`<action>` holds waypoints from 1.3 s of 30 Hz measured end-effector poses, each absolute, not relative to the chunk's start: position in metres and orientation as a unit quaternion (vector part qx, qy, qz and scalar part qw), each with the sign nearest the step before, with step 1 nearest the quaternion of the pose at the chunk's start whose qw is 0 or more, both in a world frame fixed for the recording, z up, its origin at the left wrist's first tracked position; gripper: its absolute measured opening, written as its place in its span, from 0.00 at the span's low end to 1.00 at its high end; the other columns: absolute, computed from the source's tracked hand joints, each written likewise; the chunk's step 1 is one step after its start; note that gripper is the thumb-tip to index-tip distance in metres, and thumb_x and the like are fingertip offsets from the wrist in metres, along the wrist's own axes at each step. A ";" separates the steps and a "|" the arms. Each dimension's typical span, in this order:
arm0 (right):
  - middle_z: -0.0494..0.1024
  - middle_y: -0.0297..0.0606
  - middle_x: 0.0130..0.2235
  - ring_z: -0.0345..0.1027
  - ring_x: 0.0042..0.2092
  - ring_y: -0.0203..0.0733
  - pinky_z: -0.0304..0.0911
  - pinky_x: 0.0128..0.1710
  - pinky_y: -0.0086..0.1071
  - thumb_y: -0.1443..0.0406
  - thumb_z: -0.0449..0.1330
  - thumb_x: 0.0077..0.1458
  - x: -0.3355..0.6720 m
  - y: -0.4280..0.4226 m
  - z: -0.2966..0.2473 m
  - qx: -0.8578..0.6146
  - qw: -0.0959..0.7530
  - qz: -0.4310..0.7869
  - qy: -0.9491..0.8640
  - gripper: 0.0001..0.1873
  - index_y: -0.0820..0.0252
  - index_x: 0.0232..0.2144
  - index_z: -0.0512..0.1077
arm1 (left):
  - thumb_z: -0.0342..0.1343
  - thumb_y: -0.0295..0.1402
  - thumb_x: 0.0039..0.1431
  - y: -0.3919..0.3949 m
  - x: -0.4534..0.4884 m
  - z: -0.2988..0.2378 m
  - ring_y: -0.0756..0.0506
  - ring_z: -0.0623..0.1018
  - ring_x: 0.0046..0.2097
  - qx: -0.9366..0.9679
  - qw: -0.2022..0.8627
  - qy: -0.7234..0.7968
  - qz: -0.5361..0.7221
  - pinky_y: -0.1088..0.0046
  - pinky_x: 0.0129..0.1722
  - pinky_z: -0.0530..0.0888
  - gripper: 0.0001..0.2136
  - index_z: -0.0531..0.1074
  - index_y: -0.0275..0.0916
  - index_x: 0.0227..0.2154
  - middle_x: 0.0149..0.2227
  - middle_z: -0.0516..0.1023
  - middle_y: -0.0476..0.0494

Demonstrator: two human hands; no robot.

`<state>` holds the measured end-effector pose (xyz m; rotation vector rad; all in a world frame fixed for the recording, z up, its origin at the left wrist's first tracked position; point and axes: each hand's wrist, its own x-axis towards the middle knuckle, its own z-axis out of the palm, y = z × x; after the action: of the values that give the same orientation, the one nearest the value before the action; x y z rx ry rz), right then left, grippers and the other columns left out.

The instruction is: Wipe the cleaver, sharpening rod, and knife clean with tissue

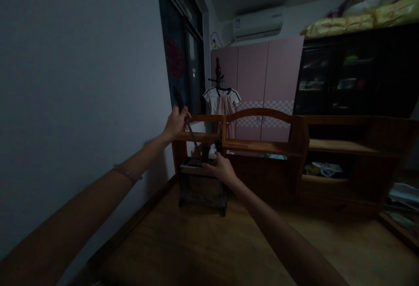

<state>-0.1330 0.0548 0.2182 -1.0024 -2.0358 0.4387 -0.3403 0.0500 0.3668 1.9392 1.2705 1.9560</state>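
Fingers of the left hand are closed round one long, thin, dark grey strip, which slants down from them towards the right hand. The right hand's fingers are bent at one small, dark, upright block; whether they grip it or merely touch it, I cannot tell. Below both sets of fingers is one low, dark, boxy stand, with the block and the strip's lower end at its top. Beyond the fingers runs one brown wooden shelf unit with an arched middle rail. Farther off, above the right fingers, one white short-sleeved shirt and one pale pink garment hang before one pink wardrobe, under one white air conditioner.
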 end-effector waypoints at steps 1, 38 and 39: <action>0.77 0.45 0.38 0.70 0.41 0.52 0.61 0.37 0.36 0.47 0.64 0.47 -0.143 0.063 0.217 -0.417 0.388 0.178 -0.802 0.33 0.59 0.50 0.65 | 0.48 0.45 0.64 0.048 -0.343 0.368 0.54 0.68 0.20 0.633 0.050 0.417 0.651 0.76 0.19 0.66 0.13 0.60 0.41 0.42 0.31 0.71 0.50; 0.75 0.35 0.25 0.69 0.29 0.39 0.54 0.27 0.27 0.54 0.62 0.51 -0.144 0.097 0.203 -0.315 0.400 0.213 -0.833 0.15 0.62 0.27 0.74 | 0.51 0.46 0.59 0.078 -0.313 0.272 0.40 0.77 0.40 0.717 0.015 0.527 0.456 0.68 0.40 0.70 0.17 0.76 0.37 0.31 0.35 0.79 0.40; 0.75 0.35 0.26 0.69 0.30 0.39 0.54 0.27 0.27 0.54 0.62 0.52 -0.144 0.096 0.204 -0.320 0.399 0.205 -0.835 0.16 0.62 0.26 0.73 | 0.52 0.46 0.58 0.078 -0.314 0.270 0.39 0.77 0.40 0.712 0.009 0.536 0.453 0.68 0.40 0.70 0.17 0.76 0.37 0.32 0.35 0.79 0.39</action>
<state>-0.1440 0.0957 0.2041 -0.8093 -2.1125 0.5183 -0.3139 0.0778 0.2696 2.2257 1.6748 1.4148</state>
